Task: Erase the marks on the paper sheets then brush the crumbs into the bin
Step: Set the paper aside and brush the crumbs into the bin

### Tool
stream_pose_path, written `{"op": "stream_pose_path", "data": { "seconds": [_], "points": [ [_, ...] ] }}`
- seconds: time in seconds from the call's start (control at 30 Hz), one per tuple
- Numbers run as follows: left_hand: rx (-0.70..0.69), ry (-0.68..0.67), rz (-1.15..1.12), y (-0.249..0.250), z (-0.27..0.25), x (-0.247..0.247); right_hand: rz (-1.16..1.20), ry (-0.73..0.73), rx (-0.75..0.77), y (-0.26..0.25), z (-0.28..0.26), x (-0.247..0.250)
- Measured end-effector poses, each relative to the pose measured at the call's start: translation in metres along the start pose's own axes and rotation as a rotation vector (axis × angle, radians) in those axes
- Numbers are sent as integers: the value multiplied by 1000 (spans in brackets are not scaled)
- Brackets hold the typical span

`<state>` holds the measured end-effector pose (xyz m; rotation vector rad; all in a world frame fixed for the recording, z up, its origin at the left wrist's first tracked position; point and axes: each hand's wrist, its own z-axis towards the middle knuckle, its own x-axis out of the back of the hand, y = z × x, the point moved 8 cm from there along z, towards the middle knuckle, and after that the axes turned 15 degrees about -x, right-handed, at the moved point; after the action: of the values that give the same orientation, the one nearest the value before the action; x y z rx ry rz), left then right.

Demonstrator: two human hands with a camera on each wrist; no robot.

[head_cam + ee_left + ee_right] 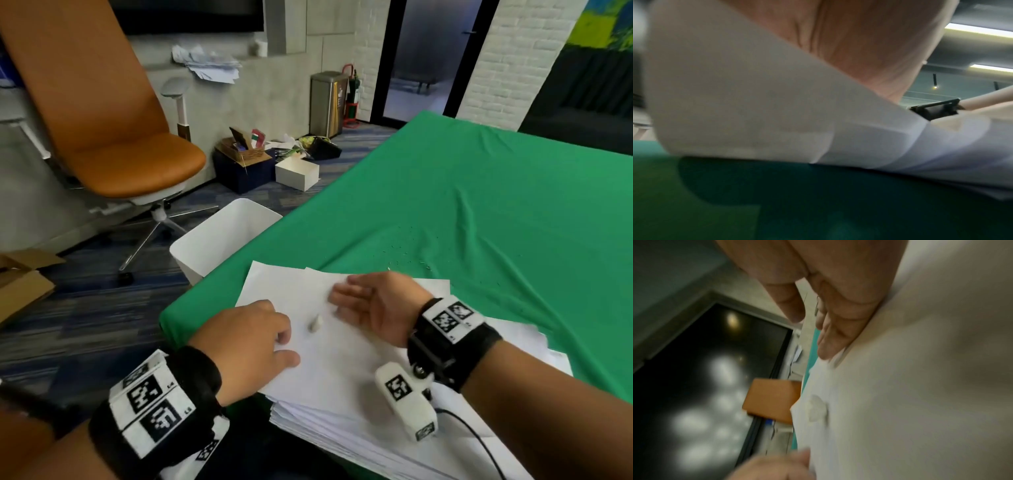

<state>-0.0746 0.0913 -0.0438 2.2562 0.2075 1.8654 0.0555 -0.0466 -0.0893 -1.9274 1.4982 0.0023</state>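
A stack of white paper sheets (342,370) lies on the green cloth (462,205) at the table's near corner. A small white eraser (315,323) lies loose on the top sheet between my hands; the right wrist view shows the eraser (817,408) too. My left hand (286,346) rests on the sheet's left side, fingers loosely bent, holding nothing. To the eraser's right, my right hand (346,298) stands on its edge on the paper with fingers (830,331) straight. Eraser crumbs (411,255) dot the cloth beyond the sheets. A white bin (222,236) stands on the floor by the table's left edge.
An orange office chair (113,137) stands on the floor behind the bin. Boxes and clutter (267,161) sit along the wall, with a metal bin (327,102) near the doorway. A cardboard box (20,284) lies at far left. The green cloth stretches away to the right.
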Motion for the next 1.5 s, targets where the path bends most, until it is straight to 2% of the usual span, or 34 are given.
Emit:
{"op": "stream_pose_path", "data": {
  "seconds": [0.1,0.2,0.27,0.37,0.4,0.43,0.63,0.77,0.87,0.97,1.03,1.1,1.2,1.23,1.3,1.37,1.4,1.5],
  "points": [
    [-4,-18,9,5,0,1,150,206,191,-32,-13,41],
    [-18,-31,7,3,2,1,21,306,323,-39,-27,49],
    [-22,-36,-16,1,3,-1,-372,330,310,-32,-34,30],
    [-8,-10,-64,-2,0,2,-1341,391,246,-10,-33,-3],
    [1,2,-68,-4,-2,5,-1549,441,266,-7,-34,-9],
    [11,7,-66,-6,-5,10,-1648,482,284,-7,-36,-13],
    [4,-138,-24,-15,-23,7,-1812,615,313,-5,-50,-13],
    [-51,-115,-51,-16,-18,-1,-1883,609,256,6,-62,-5],
    [-96,-101,-90,-10,-13,-3,-1809,533,250,9,-64,4],
    [-103,-84,-110,-3,-9,-4,-1753,536,308,-1,-70,10],
    [-84,-75,-114,1,-3,-6,-1625,489,314,-6,-74,13],
    [-89,-71,-126,10,6,-10,-1314,280,252,3,-75,8],
    [-84,-37,-85,19,15,-7,-661,-129,39,33,-69,-16],
    [-64,-32,-43,17,15,-6,-504,-221,-38,45,-65,-24],
    [-18,-47,19,14,13,-4,-298,-309,-167,69,-48,-35],
    [8,-67,20,10,11,-6,-189,-276,-195,75,-28,-37],
    [12,-79,4,9,10,-8,-144,-218,-147,65,-17,-33],
    [14,-99,-30,4,7,-12,109,71,185,-2,-10,11]
  ]
}}
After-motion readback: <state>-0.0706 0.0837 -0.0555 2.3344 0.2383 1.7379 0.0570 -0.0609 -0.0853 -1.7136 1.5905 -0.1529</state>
